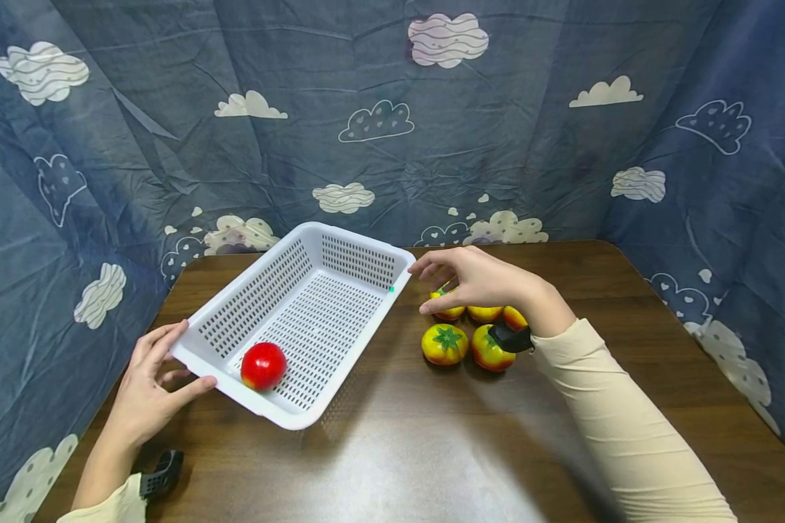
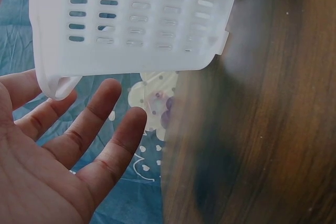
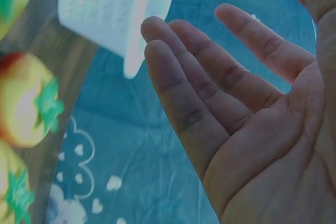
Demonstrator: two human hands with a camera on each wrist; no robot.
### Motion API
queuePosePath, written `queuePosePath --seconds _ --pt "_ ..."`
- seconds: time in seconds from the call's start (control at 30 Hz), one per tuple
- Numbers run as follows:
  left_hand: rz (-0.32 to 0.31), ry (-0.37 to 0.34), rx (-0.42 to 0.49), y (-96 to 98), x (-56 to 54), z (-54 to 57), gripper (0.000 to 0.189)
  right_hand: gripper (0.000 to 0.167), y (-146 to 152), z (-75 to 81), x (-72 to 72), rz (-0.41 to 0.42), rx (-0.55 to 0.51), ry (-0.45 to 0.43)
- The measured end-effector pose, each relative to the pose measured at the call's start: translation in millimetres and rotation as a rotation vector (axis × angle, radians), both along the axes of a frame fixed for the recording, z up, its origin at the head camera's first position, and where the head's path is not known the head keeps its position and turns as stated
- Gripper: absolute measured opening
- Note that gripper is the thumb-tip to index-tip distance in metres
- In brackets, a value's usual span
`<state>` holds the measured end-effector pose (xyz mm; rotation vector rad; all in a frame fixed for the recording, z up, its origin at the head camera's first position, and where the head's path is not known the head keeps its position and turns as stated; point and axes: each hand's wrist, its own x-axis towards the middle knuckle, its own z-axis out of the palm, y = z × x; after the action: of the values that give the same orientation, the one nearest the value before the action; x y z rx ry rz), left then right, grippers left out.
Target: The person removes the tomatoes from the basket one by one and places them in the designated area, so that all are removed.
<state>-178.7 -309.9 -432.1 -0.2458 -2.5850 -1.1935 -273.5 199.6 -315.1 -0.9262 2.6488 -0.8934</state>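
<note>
At the left end of a white perforated plastic basket [image 1: 327,312], my left hand [image 1: 147,381] grips the rim, with its other fingers spread below the rim in the left wrist view. The basket looks slanted, its near edge raised off the table. Inside, at the near left end, lies a round red fruit [image 1: 263,365] with a yellowish patch. My right hand [image 1: 480,280] hovers by the basket's far right corner, fingers bent loosely and nothing held; whether its fingertips touch the rim I cannot tell. Below it are several yellow-red tomato-like fruits [image 1: 445,344] with green leafy tops.
The brown wooden table [image 1: 432,450] extends under everything. A blue cloud-patterned cloth [image 1: 379,160] hangs behind and at both sides. Each wrist wears a black band [image 1: 161,473].
</note>
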Motion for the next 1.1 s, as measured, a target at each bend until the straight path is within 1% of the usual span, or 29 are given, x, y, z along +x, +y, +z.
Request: queuePosePath --seconds 0.13,0.23,0.37,0.5,0.67,0.8,1.0,1.1 --pt "-0.001 0.003 0.002 -0.6 0.0 -0.4 0.102 0.062 -19 3.1 -4.8 0.041 -0.002 -0.01" --pt "-0.005 0.012 0.007 -0.8 0.1 -0.1 0.102 0.062 -34 5.6 -7.3 0.071 -0.017 -0.039" --pt "-0.004 0.013 0.005 -1.5 0.4 -0.7 0.102 0.061 -56 7.2 -10.3 0.103 -0.011 -0.026" --pt "0.003 0.004 -0.002 -1.7 0.4 -1.2 0.103 0.06 -80 7.6 -12.3 0.131 0.02 0.001" --pt "0.008 0.0 -0.009 -0.7 0.5 -0.9 0.103 0.062 -111 8.2 -11.8 0.163 0.063 -0.016" --pt "0.01 -0.003 -0.014 -0.3 0.5 -0.7 0.103 0.061 -136 7.7 -10.8 0.186 0.123 -0.025" --pt "0.007 0.009 -0.012 0.0 -0.4 -0.6 0.103 0.061 -169 2.3 -10.9 0.234 0.199 -0.019" --pt "0.004 0.017 -0.006 -0.2 -0.4 -0.9 0.103 0.062 -183 -1.5 -11.2 0.241 0.218 -0.046"
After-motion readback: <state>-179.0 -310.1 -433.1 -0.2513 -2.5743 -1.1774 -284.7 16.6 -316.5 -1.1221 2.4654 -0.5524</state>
